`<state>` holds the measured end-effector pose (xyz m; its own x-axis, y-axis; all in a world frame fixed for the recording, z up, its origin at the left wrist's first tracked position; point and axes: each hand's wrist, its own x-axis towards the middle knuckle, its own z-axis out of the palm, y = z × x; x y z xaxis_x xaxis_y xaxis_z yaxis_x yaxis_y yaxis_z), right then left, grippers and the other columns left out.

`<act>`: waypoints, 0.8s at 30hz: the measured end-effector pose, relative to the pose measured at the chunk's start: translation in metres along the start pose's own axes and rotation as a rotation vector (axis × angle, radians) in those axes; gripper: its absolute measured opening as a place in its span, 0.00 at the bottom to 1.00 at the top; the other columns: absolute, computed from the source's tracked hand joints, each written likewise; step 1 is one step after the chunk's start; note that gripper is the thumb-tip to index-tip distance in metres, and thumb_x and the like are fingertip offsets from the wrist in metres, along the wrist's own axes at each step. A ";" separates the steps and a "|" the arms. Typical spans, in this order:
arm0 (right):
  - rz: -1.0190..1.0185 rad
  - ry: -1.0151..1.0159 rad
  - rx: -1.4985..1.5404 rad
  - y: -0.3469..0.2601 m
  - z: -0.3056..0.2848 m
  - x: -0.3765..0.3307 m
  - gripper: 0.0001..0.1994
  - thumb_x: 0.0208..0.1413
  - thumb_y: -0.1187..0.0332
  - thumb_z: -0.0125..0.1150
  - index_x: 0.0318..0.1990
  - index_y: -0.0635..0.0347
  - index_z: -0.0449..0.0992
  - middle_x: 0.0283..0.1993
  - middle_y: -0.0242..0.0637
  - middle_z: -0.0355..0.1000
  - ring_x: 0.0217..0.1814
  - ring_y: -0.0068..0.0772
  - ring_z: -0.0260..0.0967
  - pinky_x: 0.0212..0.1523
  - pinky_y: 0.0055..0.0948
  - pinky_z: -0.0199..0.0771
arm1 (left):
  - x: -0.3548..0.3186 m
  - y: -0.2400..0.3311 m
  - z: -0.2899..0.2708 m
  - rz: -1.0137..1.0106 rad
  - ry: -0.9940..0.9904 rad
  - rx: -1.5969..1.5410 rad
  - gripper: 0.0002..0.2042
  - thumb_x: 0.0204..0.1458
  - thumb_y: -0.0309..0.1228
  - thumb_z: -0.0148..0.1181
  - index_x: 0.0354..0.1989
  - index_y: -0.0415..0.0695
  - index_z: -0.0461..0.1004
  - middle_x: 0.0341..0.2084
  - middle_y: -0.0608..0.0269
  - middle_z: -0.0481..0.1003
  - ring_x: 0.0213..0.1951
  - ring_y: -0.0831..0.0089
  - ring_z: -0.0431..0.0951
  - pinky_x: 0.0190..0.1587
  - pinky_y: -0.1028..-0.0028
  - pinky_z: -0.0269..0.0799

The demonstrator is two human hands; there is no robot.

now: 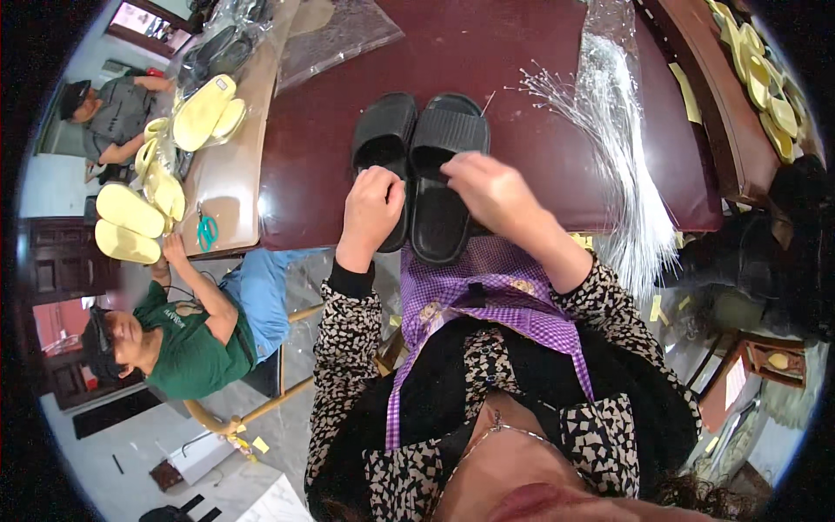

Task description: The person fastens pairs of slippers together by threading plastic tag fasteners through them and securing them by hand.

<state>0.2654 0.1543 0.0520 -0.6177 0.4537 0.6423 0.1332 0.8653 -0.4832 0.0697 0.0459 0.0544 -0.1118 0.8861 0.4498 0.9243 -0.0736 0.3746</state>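
Note:
Two black slide sandals, the left one [383, 126] and the right one [442, 217], lie side by side at the table's near edge, straps away from me. My left hand [374, 209] is closed on the left sandal just behind its strap, hiding part of the footbed. Over the right sandal, beside its strap opening, my right hand [496, 191] has its fingers pressed together and slightly blurred. Whatever those fingers hold is too small to make out. A thin white strand [489, 103] stands out by that sandal's toe.
A bundle of thin white plastic strands [613, 130] hangs over the near edge at right. Clear plastic bags [348, 39] lie at back left. Teal scissors [206, 231] and yellow slides [205, 113] are on the left, with two co-workers there. More yellow slides [765, 83] lie far right.

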 end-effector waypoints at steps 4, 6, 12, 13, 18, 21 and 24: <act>0.240 0.003 0.025 0.036 -0.028 0.027 0.10 0.51 0.66 0.57 0.33 0.66 0.76 0.35 0.50 0.73 0.39 0.49 0.72 0.39 0.38 0.73 | 0.018 -0.003 0.001 0.028 0.025 0.024 0.03 0.46 0.22 0.56 0.26 0.37 0.69 0.29 0.52 0.72 0.35 0.54 0.72 0.38 0.63 0.68; 0.371 -0.046 0.005 0.055 -0.029 0.040 0.15 0.54 0.60 0.55 0.32 0.67 0.76 0.32 0.53 0.73 0.38 0.53 0.72 0.39 0.42 0.72 | 0.024 -0.009 0.001 0.119 0.050 0.035 0.02 0.46 0.23 0.54 0.25 0.38 0.69 0.28 0.52 0.70 0.34 0.54 0.71 0.38 0.62 0.68; 0.535 -0.195 -0.178 0.093 0.007 0.068 0.23 0.54 0.51 0.53 0.31 0.69 0.77 0.33 0.57 0.72 0.41 0.57 0.70 0.42 0.45 0.69 | 0.019 -0.023 0.002 0.222 0.003 0.072 0.06 0.49 0.25 0.53 0.33 0.37 0.72 0.36 0.49 0.72 0.40 0.53 0.72 0.45 0.63 0.69; 0.559 -0.201 -0.167 0.095 0.006 0.070 0.22 0.53 0.52 0.54 0.30 0.69 0.77 0.33 0.57 0.72 0.41 0.56 0.70 0.42 0.45 0.69 | 0.020 -0.023 0.007 0.239 0.017 0.066 0.05 0.49 0.25 0.53 0.33 0.37 0.71 0.35 0.49 0.72 0.39 0.53 0.72 0.44 0.63 0.69; 0.464 -0.096 -0.138 0.096 0.020 0.074 0.15 0.49 0.60 0.58 0.30 0.67 0.77 0.33 0.55 0.73 0.39 0.55 0.71 0.41 0.44 0.69 | 0.021 -0.032 0.006 0.118 -0.008 -0.161 0.05 0.49 0.25 0.53 0.33 0.37 0.71 0.33 0.51 0.70 0.38 0.53 0.72 0.41 0.62 0.69; 0.401 -0.054 -0.064 0.097 0.025 0.085 0.13 0.49 0.63 0.59 0.30 0.66 0.77 0.33 0.54 0.73 0.39 0.54 0.71 0.40 0.42 0.70 | 0.023 -0.036 0.005 0.134 -0.021 -0.222 0.05 0.50 0.26 0.54 0.33 0.38 0.70 0.30 0.52 0.69 0.36 0.53 0.72 0.39 0.64 0.69; 0.327 -0.047 0.014 0.092 0.025 0.104 0.11 0.50 0.65 0.59 0.30 0.66 0.77 0.32 0.52 0.73 0.37 0.52 0.72 0.39 0.39 0.70 | 0.025 -0.039 0.007 0.112 -0.014 -0.262 0.05 0.49 0.26 0.53 0.32 0.39 0.71 0.30 0.51 0.71 0.37 0.54 0.72 0.40 0.64 0.69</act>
<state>0.1938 0.2758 0.0592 -0.5794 0.6963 0.4236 0.3199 0.6723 -0.6676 0.0337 0.0743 0.0451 -0.0071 0.8720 0.4894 0.8047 -0.2856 0.5205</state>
